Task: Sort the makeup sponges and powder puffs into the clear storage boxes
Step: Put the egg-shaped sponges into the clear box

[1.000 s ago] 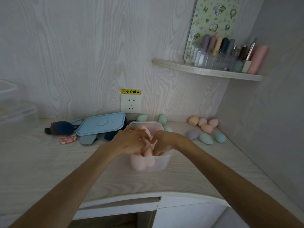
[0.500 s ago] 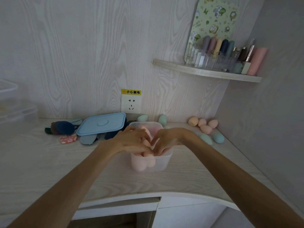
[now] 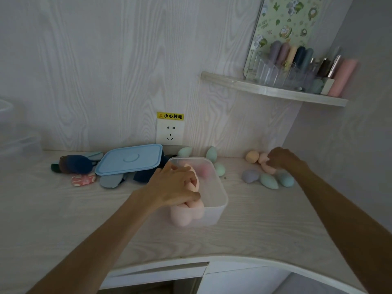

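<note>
Gripping pink sponges point(image 3: 196, 206) inside one clear box point(image 3: 221, 200), left hand point(image 3: 171, 187), right hand point(image 3: 282, 159) grasping one peach sponge point(image 3: 269, 169)

Pale wood-grain wall point(image 3: 106, 60), white socket point(image 3: 170, 133) with yellow label point(image 3: 170, 116), corner shelf point(image 3: 273, 91), curved desk point(image 3: 63, 209), dim light

Yellow label point(image 3: 170, 116) above wall socket point(image 3: 170, 132) reads 小心触电.

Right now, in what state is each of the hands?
Left hand: closed, holding pink sponges in the clear box.
Right hand: closed on a peach sponge on the desk.
</note>
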### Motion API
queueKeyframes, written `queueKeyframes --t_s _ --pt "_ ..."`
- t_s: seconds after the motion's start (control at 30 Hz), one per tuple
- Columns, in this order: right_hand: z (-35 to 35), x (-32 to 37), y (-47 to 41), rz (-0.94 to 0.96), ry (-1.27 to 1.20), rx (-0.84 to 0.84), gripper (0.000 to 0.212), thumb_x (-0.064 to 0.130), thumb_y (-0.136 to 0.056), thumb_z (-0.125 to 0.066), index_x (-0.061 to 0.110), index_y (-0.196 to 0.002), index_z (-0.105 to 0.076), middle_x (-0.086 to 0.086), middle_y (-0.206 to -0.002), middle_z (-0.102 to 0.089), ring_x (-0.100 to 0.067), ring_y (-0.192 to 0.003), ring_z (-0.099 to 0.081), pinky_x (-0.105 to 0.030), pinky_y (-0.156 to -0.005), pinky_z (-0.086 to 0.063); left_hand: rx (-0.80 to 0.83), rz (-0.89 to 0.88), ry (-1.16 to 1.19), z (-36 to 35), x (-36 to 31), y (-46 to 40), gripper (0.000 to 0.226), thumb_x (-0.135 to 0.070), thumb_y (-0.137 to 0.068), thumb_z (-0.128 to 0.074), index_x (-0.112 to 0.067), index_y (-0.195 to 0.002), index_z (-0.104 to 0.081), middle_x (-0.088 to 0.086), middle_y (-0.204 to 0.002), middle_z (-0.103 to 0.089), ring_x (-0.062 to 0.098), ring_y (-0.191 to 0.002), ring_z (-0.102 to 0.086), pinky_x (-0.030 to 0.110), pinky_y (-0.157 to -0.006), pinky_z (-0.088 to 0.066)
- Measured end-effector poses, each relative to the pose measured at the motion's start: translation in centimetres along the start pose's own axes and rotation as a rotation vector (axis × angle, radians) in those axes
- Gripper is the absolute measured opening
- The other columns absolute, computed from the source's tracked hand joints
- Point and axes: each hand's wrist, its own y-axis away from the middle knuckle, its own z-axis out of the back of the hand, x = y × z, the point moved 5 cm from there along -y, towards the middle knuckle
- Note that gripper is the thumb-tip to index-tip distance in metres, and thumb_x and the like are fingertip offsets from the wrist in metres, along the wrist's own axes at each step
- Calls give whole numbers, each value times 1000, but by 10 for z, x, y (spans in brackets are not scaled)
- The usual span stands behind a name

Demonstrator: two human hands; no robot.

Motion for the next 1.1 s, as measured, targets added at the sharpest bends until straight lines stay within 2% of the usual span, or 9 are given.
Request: queueKeyframes --t_s 0.2,0.37,0.47,0.6,0.73,0.8,0.9,1.03,1.1 --pt "-19 0 6 19 11 -162 38 25 -89 -56 6 -122 -54 -18 -127 -55 -33 -118 -54 -36 -94 -43 -33 -19 -27 0 -1 -1 32 -48 -79 -58 -32 -106 -53 -15 -121 -47 20 -124 -32 34 -87 -29" --pt "-15 4 14 102 -20 -124 37 17 -91 -56 0 -124 -54 -20 -127 -54 -33 -118 -52 -34 -94 -41 -38 -55 -108 1 -4 0 37 -49 -81 -56 -31 -113 -52 -17 -144 -33 19 -135 -23 35 -93 -27" --pt "11 21 32 149 -225 -182 48 25 -88 -64 2 -127 -48 -17 -128 -52 -32 -118 -51 -35 -93 -41 -44 -80 -128 1 -5 0 35 -50 -80 -55 -32 -109 -52 -17 -142 -35 18 -135 -22 33 -88 -25" --pt "41 95 89 442 -604 -83 49 20 -83 -71 6 -124 -47 -5 -109 -54 -19 -94 -59 -20 -71 -47 20 -22 -115 -2 0 -2 43 -60 -63 -41 -38 -100 -48 -5 -128 -49 19 -127 -33 33 -84 -28" --pt "25 150 123 639 -341 -14 44 20 -83 -70 9 -124 -56 -8 -122 -59 -24 -107 -61 -29 -91 -44 -3 -10 -99 1 -2 0 45 -59 -61 -38 -35 -97 -49 -2 -119 -53 19 -123 -35 33 -81 -25" --pt "15 159 125 654 -196 -115 37 24 -82 -70 13 -116 -62 -6 -117 -63 -25 -108 -58 -32 -88 -43 -21 -13 -107 2 -5 1 48 -60 -61 -39 -33 -98 -50 -1 -119 -53 19 -125 -33 32 -82 -24" --pt "7 168 129 667 31 -320 28 30 -81 -68 17 -107 -67 -4 -108 -65 -24 -107 -48 -29 -78 -27 -30 -17 -140 3 -5 3 43 -61 -69 -44 -33 -101 -50 -1 -122 -52 18 -127 -31 33 -86 -25" --pt "6 168 125 573 -1 -337 36 38 -77 -72 21 -109 -69 -5 -114 -51 -25 -111 -42 -30 -80 -27 -41 -40 -194 4 -6 2 31 -61 -75 -47 -36 -94 -46 -3 -123 -53 17 -131 -28 37 -102 -21" --pt "2 165 119 514 -39 -278 40 41 -75 -74 22 -110 -68 -5 -118 -47 -26 -114 -39 -32 -86 -32 -46 -41 -195 2 -5 1 35 -62 -75 -48 -35 -99 -50 -4 -125 -53 15 -136 -24 42 -115 -6"
